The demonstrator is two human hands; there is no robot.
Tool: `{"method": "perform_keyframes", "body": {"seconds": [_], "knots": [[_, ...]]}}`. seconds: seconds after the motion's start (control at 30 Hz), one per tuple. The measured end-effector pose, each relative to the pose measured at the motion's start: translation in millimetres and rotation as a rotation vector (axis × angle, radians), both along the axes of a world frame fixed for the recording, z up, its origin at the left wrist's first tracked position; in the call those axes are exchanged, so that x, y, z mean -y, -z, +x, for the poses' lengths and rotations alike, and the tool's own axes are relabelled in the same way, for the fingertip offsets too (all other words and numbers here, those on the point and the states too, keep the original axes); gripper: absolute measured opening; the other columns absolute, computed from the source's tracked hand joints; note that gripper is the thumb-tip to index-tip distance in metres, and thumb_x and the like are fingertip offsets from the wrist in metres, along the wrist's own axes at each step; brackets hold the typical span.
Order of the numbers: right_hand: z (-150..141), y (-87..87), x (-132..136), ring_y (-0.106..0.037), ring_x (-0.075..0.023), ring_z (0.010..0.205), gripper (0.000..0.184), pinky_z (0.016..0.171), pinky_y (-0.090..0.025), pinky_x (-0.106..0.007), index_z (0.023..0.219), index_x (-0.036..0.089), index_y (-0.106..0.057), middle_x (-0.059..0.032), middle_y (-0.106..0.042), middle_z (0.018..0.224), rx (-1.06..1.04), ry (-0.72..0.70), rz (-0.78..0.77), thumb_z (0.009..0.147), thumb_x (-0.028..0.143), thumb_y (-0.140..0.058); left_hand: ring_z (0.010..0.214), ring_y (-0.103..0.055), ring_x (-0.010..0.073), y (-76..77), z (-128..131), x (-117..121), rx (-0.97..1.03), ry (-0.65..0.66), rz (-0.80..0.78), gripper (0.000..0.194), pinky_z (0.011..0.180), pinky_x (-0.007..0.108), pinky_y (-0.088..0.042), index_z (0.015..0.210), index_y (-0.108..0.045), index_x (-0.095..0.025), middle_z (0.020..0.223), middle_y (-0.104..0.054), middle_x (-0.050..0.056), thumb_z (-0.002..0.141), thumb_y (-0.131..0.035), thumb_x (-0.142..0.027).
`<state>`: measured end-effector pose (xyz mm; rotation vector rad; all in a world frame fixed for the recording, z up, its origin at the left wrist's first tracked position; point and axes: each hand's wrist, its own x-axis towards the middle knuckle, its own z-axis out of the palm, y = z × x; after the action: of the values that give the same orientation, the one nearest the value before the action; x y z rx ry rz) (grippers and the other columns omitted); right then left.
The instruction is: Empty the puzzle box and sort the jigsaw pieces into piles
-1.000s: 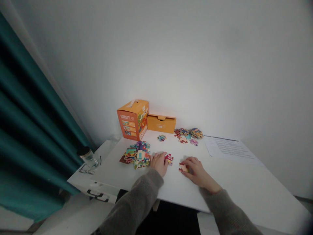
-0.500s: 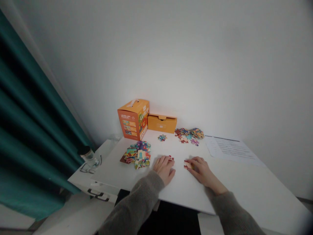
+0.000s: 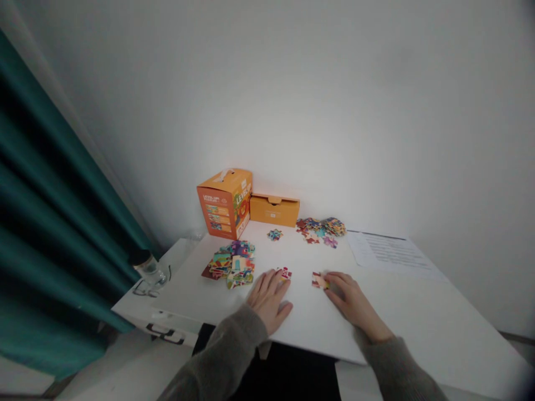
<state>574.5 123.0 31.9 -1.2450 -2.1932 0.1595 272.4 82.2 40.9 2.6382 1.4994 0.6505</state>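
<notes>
My left hand (image 3: pixel 270 298) lies on the white table with its fingers stretched out flat. Its fingertips touch or overlap the edge of a small red-and-white puzzle piece (image 3: pixel 285 273); part of that piece is hidden. To the right, my right hand (image 3: pixel 346 295) pinches a puzzle piece (image 3: pixel 319 280) in cream and dark red between thumb and fingers, at the tabletop. A gap of table separates the two pieces. Left of my left hand sits a loose pile of large colourful puzzle pieces (image 3: pixel 236 264).
Behind stand an orange puzzle box (image 3: pixel 223 206) and an open yellow-orange carton (image 3: pixel 273 210). A small blue cluster of pieces (image 3: pixel 275 235) and a bigger heap (image 3: pixel 321 227) lie before them. Printed sheets (image 3: pixel 384 253) are at right. A lidded glass jar (image 3: pixel 150 271) stands on the left cabinet.
My left hand has shifted left and toward me, uncovering more of the red-and-white piece. My right hand still pinches its piece, which shows a little more. The view has shifted slightly.
</notes>
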Motion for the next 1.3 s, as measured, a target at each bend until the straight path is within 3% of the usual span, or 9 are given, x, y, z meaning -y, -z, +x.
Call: {"method": "perform_keyframes", "body": {"seconds": [0.23, 0.37, 0.43, 0.53, 0.63, 0.77, 0.93, 1.13, 1.3], "knots": [[-1, -4.3, -1, -0.060, -0.0267, 0.111, 0.020, 0.096, -0.048, -0.047, 0.105, 0.024, -0.068, -0.0104, -0.067, 0.118, -0.019, -0.039, -0.034, 0.093, 0.031, -0.055, 0.142, -0.030, 0.0292, 8.2, 6, -5, -0.024, -0.068, 0.004, 0.058, 0.118, 0.052, -0.023, 0.146, -0.041, -0.027, 0.156, -0.035, 0.007, 0.092, -0.048, -0.047], [-1, -5.0, 0, -0.060, -0.0269, 0.113, 0.021, 0.098, -0.048, -0.047, 0.105, 0.023, -0.068, -0.0108, -0.066, 0.120, -0.035, -0.026, -0.047, 0.092, 0.034, -0.057, 0.141, -0.032, 0.0309, 1.1, 9, -4, 0.002, -0.072, 0.017, 0.062, 0.115, 0.053, -0.027, 0.147, -0.038, -0.024, 0.156, -0.035, 0.010, 0.090, -0.051, -0.043], [-2, -5.1, 1, -0.058, -0.0275, 0.115, 0.024, 0.100, -0.047, -0.047, 0.107, 0.023, -0.067, -0.0115, -0.063, 0.123, -0.052, 0.004, -0.038, 0.090, 0.037, -0.059, 0.138, -0.036, 0.0312, -5.3, 9, 2, 0.050, -0.044, 0.055, 0.061, 0.113, 0.053, -0.030, 0.145, -0.041, -0.022, 0.152, -0.041, 0.012, 0.088, -0.054, -0.037], [-6, -6.3, 1, -0.056, -0.0281, 0.116, 0.025, 0.100, -0.046, -0.048, 0.108, 0.022, -0.065, -0.0131, -0.060, 0.123, -0.101, 0.055, -0.001, 0.090, 0.039, -0.058, 0.125, -0.049, 0.0280, -16.2, -1, 14, 0.167, 0.003, 0.169, 0.043, 0.108, 0.050, -0.035, 0.129, -0.057, -0.023, 0.132, -0.059, 0.010, 0.086, -0.054, -0.027], [-13, -9.4, 1, -0.056, -0.0275, 0.112, 0.024, 0.098, -0.047, -0.046, 0.108, 0.021, -0.063, -0.0135, -0.059, 0.117, -0.142, 0.075, 0.030, 0.094, 0.038, -0.052, 0.108, -0.057, 0.0255, -31.0, -34, 17, 0.235, -0.064, 0.300, 0.023, 0.098, 0.046, -0.041, 0.106, -0.065, -0.025, 0.109, -0.068, 0.007, 0.087, -0.053, -0.022], [-20, -14.0, 2, -0.058, -0.0262, 0.106, 0.024, 0.095, -0.047, -0.044, 0.107, 0.021, -0.062, -0.0117, -0.060, 0.110, -0.167, 0.102, 0.043, 0.096, 0.036, -0.047, 0.101, -0.058, 0.0249, -54.5, -113, -9, 0.221, -0.255, 0.298, 0.013, 0.092, 0.043, -0.045, 0.095, -0.064, -0.021, 0.102, -0.068, 0.007, 0.086, -0.055, -0.021], [-21, -14.3, 4, -0.059, -0.0247, 0.102, 0.025, 0.091, -0.049, -0.041, 0.109, 0.021, -0.060, -0.0100, -0.061, 0.109, -0.179, 0.099, 0.035, 0.096, 0.037, -0.046, 0.105, -0.058, 0.0234, -60.4, -192, -45, 0.088, -0.122, 0.095, 0.009, 0.097, 0.040, -0.045, 0.088, -0.064, -0.020, 0.108, -0.067, 0.006, 0.082, -0.060, -0.026], [-22, -10.9, 4, -0.062, -0.0245, 0.097, 0.029, 0.085, -0.052, -0.041, 0.111, 0.020, -0.059, -0.0109, -0.064, 0.107, -0.203, 0.109, 0.005, 0.096, 0.041, -0.045, 0.104, -0.061, 0.0245, -46.1, -204, -54, 0.037, -0.161, -0.078, 0.016, 0.095, 0.041, -0.046, 0.089, -0.062, -0.020, 0.111, -0.067, 0.007, 0.077, -0.066, -0.029], [-22, -7.8, 3, -0.062, -0.0244, 0.097, 0.030, 0.084, -0.052, -0.041, 0.114, 0.021, -0.057, -0.0106, -0.064, 0.106, -0.198, 0.119, 0.009, 0.095, 0.041, -0.046, 0.112, -0.058, 0.0247, -45.3, -211, -61, 0.105, -0.098, -0.051, 0.013, 0.100, 0.044, -0.045, 0.082, -0.061, -0.019, 0.122, -0.063, 0.008, 0.077, -0.070, -0.028]]}}
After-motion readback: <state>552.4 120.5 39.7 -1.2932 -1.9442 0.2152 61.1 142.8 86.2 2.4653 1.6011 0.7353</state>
